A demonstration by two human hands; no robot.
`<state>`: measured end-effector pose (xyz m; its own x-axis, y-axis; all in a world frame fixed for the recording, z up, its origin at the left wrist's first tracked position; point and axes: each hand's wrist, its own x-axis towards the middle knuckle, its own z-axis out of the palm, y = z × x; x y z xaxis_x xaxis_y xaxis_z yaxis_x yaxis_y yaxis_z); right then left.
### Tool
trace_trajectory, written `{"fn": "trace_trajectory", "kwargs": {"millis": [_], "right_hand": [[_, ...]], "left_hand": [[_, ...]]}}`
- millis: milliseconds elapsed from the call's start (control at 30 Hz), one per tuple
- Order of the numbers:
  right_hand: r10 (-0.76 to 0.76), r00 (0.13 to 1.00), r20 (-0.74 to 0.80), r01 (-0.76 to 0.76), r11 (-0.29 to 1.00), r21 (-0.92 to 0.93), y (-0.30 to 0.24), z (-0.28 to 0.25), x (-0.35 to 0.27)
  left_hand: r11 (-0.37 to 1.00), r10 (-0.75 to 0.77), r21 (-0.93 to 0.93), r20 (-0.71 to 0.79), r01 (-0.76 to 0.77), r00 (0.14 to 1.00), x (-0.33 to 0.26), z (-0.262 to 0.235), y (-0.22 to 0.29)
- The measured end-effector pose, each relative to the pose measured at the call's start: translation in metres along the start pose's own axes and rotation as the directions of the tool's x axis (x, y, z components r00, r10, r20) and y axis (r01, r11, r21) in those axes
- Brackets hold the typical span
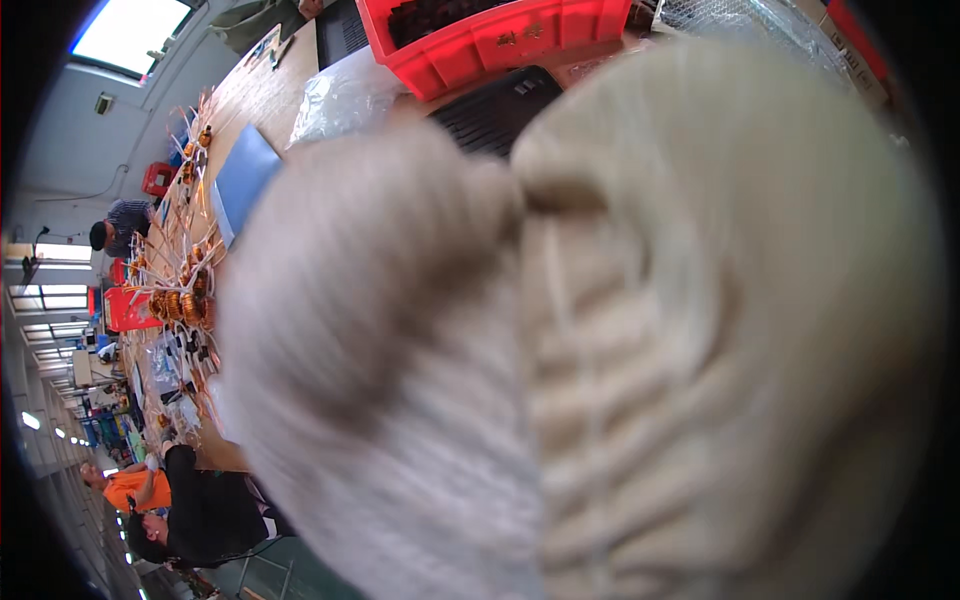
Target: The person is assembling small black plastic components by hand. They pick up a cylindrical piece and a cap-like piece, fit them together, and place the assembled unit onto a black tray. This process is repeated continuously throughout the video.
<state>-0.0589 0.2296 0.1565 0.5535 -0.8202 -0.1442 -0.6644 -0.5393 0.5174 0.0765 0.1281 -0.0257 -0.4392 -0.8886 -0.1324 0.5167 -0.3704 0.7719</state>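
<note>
Two pale knitted gloved hands, left hand (pixel 380 380) and right hand (pixel 720 340), fill the view above the long wooden table (pixel 255 95); their grip cannot be told.

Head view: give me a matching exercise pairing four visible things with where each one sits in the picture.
Things:
1. red plastic crate
2. two knitted-gloved hands, the left glove grey, the right glove cream
3. flat blue sheet on the long wooden bench
4. person in an orange top

Places:
A. lower left, near the rim
B. top centre, at the far end of the bench
C. close to the lens, filling most of the picture
D. upper left, lying on the bench top

Pairs: 1-B, 2-C, 3-D, 4-A
</note>
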Motion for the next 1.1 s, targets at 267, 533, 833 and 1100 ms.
{"fn": "trace_trajectory", "kwargs": {"millis": [267, 533, 833, 1100], "right_hand": [[-0.048, 0.998, -0.039, 0.049, 0.998, 0.033, -0.008, -0.014, 0.001], [-0.063, 0.995, 0.072, 0.052, 0.988, 0.145, 0.001, 0.008, -0.013], [0.276, 0.859, -0.43, 0.232, 0.539, 0.81, -0.016, 0.097, -0.033], [0.611, 0.653, -0.447, 0.159, 0.467, 0.87, -0.046, 0.151, -0.041]], "left_hand": [[1.0, 0.032, 0.002, -0.021, -0.031, 0.999, -0.016, -0.014, 0.015], [0.999, -0.024, 0.033, 0.049, 0.022, 0.999, 0.013, 0.002, -0.008], [0.922, -0.083, 0.385, 0.079, 0.047, 0.993, -0.012, 0.042, 0.014], [0.868, 0.038, 0.483, 0.17, -0.117, 0.985, -0.026, 0.044, 0.015]]}}
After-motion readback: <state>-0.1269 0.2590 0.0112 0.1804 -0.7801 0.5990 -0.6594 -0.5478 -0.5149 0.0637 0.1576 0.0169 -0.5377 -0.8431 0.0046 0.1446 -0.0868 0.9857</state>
